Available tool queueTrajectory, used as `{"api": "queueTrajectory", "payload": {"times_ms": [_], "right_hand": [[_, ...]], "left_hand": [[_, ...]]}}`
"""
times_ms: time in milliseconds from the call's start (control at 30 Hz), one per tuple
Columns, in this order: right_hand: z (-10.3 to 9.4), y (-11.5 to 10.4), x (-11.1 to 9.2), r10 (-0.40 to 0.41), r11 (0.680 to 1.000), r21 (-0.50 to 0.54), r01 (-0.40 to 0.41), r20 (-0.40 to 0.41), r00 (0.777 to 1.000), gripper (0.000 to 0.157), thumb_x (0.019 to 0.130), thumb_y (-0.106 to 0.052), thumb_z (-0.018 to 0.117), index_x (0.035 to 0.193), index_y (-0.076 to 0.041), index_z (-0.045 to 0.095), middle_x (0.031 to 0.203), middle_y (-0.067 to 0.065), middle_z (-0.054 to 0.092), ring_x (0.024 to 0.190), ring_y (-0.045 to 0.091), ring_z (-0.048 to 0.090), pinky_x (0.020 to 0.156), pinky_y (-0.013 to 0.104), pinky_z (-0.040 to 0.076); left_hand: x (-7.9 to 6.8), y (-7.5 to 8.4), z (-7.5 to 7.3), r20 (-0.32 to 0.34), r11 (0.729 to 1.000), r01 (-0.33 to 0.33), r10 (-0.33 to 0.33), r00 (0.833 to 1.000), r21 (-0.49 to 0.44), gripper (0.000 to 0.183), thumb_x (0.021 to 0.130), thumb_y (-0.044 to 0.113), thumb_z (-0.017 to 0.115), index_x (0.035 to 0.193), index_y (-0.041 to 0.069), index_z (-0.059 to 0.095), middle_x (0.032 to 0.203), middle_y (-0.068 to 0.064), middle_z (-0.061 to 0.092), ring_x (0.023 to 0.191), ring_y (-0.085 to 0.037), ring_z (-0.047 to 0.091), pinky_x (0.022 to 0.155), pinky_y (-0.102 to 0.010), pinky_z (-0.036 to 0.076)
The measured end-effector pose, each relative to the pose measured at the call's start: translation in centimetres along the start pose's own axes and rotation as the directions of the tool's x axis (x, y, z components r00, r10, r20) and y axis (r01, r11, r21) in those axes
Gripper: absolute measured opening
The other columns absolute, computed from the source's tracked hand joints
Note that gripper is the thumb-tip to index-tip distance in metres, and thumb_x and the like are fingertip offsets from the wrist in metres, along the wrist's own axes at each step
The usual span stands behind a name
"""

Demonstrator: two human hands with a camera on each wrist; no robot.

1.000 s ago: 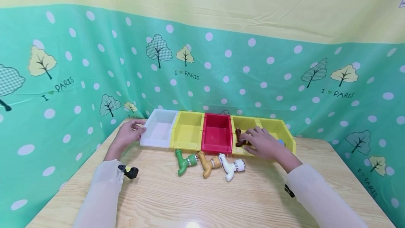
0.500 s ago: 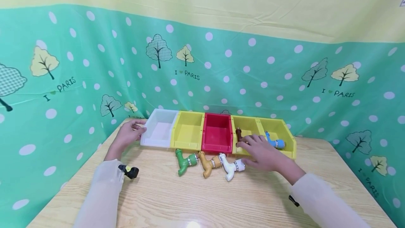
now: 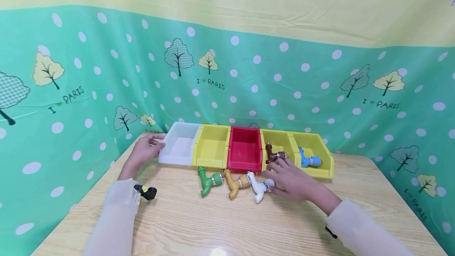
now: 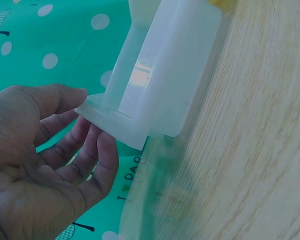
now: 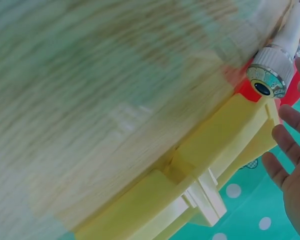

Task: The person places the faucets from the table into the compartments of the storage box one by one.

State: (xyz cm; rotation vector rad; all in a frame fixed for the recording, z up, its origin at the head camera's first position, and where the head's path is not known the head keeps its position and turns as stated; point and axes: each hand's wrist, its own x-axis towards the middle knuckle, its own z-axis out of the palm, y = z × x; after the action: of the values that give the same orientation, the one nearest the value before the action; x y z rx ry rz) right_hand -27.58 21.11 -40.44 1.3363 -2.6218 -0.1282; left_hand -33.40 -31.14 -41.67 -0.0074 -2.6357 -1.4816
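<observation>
My left hand (image 3: 143,151) holds the left edge of a white translucent bin (image 3: 166,158); in the left wrist view the thumb lies at the rim of the bin (image 4: 121,125) and curled fingers sit below it. Over the right end of a white plastic tap (image 3: 258,191) is my right hand (image 3: 293,181), its fingers spread and loosely bent. The right wrist view shows that tap (image 5: 272,65) near the fingertips, nothing gripped. Left of it on the table lie an orange-yellow tap (image 3: 232,187) and a green tap (image 3: 206,185).
Beside the white bin stand a yellow bin (image 3: 210,163), a red bin (image 3: 244,166) and two more yellow bins in a row. A brown tap (image 3: 271,155) lies in one, a blue tap (image 3: 308,161) in the rightmost. A patterned curtain (image 3: 227,70) hangs behind the wooden table (image 3: 199,224).
My right hand has drawn back from the brown tap in its bin and come down toward the white tap. The brown and blue taps are now uncovered. My left hand has stayed put.
</observation>
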Motion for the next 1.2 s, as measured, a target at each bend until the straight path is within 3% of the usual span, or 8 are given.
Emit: {"api": "queueTrajectory", "payload": {"times_ms": [200,433,733,1033,1200], "right_hand": [[0.2,-0.5,0.1,-0.078,0.997,0.011,0.079,-0.019,0.997,0.042,0.094,-0.033,0.075,0.135,-0.031,0.064,0.130,0.001,0.062,0.117,0.024,0.052,0.098,0.053,0.048],[0.8,-1.2,0.4,-0.130,0.991,0.029,0.130,0.032,0.991,0.040,0.096,-0.023,0.072,0.133,-0.034,0.063,0.131,0.000,0.059,0.118,0.023,0.052,0.100,0.049,0.049],[1.2,-2.2,1.0,-0.156,0.988,0.013,0.156,0.071,0.985,0.036,0.100,-0.022,0.067,0.133,-0.036,0.062,0.129,0.001,0.058,0.113,0.022,0.050,0.095,0.045,0.049],[1.0,-2.4,1.4,-0.170,0.986,0.014,0.169,0.057,0.984,0.031,0.101,-0.024,0.067,0.128,-0.039,0.063,0.123,0.003,0.057,0.102,0.020,0.046,0.086,0.040,0.045],[0.7,-2.6,1.7,-0.149,0.988,0.049,0.145,0.092,0.985,0.031,0.100,-0.023,0.068,0.126,-0.040,0.062,0.119,0.002,0.057,0.099,0.018,0.043,0.084,0.036,0.042]], "left_hand": [[-0.1,0.1,0.1,-0.003,1.000,0.003,-0.003,1.000,0.000,0.044,0.104,0.023,0.062,0.140,-0.001,0.053,0.119,-0.023,0.056,0.099,-0.030,0.062,0.087,-0.048,0.060],[0.1,-0.1,0.0,-0.003,1.000,0.003,-0.003,1.000,-0.006,0.043,0.104,0.022,0.061,0.139,0.000,0.053,0.119,-0.023,0.056,0.100,-0.033,0.062,0.085,-0.044,0.061],[0.0,-0.2,0.0,0.009,1.000,0.013,-0.013,1.000,-0.010,0.044,0.105,0.021,0.060,0.141,-0.001,0.052,0.120,-0.023,0.055,0.101,-0.032,0.062,0.090,-0.050,0.059],[-0.1,0.1,0.0,0.009,1.000,0.021,-0.021,1.000,0.007,0.044,0.105,0.023,0.060,0.141,0.000,0.052,0.121,-0.023,0.055,0.103,-0.034,0.061,0.089,-0.047,0.059],[0.0,0.2,0.0,0.010,1.000,0.023,-0.023,1.000,0.000,0.044,0.105,0.023,0.061,0.141,0.001,0.052,0.121,-0.023,0.055,0.105,-0.034,0.060,0.087,-0.043,0.060]]}}
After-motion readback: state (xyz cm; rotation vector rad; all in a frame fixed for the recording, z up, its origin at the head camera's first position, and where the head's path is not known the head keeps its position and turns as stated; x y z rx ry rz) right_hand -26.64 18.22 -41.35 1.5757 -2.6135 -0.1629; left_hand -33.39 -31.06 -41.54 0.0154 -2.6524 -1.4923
